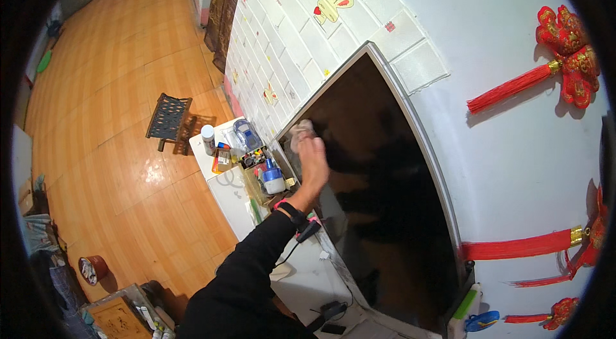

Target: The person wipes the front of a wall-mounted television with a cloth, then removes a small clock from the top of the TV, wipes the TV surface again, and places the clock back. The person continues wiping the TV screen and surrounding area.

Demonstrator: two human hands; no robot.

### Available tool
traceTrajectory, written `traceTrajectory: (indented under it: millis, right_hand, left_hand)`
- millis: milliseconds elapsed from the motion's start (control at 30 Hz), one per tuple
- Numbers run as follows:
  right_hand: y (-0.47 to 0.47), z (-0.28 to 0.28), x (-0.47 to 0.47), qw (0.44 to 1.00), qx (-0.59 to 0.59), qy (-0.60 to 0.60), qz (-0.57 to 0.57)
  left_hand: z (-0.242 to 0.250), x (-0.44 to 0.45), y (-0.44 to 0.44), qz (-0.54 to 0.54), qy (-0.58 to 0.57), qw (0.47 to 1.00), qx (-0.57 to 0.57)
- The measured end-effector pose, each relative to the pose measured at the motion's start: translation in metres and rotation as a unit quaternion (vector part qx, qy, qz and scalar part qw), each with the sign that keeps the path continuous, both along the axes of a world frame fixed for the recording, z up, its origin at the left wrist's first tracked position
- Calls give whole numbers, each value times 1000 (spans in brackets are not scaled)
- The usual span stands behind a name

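My left hand [314, 158], in a black sleeve with a dark band at the wrist, presses a crumpled pale cloth [302, 131] against the lower left part of a dark television screen [385, 161]. The fingers bend over the cloth. My right hand is out of view. Beside my wrist lies a black plug or adapter with a cord [308, 231]. Near my forearm, a blue and white bottle [274, 179] stands among small items in an open box on the white table [233, 202].
A spray can [208, 139] and a blue toy car [247, 134] stand at the table's far end. Beyond it is a folding stool [168, 117] on the wood-pattern floor. A small bin [94, 269] stands at lower left. Red tasselled ornaments [568, 57] hang on the wall.
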State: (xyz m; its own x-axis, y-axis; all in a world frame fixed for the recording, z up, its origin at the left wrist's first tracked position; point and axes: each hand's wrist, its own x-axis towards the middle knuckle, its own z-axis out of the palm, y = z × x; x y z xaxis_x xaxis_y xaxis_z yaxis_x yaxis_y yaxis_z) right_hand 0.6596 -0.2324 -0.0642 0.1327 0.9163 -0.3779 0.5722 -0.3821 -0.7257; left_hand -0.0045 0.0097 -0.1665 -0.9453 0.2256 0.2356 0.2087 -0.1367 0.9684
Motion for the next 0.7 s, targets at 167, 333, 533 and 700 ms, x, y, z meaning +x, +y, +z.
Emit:
traceTrajectory:
  millis: [167, 333, 533, 700]
  right_hand:
    - [-19, -17, 32, 998, 33, -20, 57]
    - [-54, -59, 111, 854, 241, -292, 357]
    - [29, -91, 128, 969, 15, 238, -60]
    - [11, -73, 102, 985, -5, 161, -67]
  left_hand:
    - [141, 41, -31, -110, 91, 988, 67]
    - [216, 85, -58, -191, 244, 948, 73]
    - [201, 99, -68, -158, 288, 944, 11]
    - [129, 75, -53, -125, 106, 985, -55]
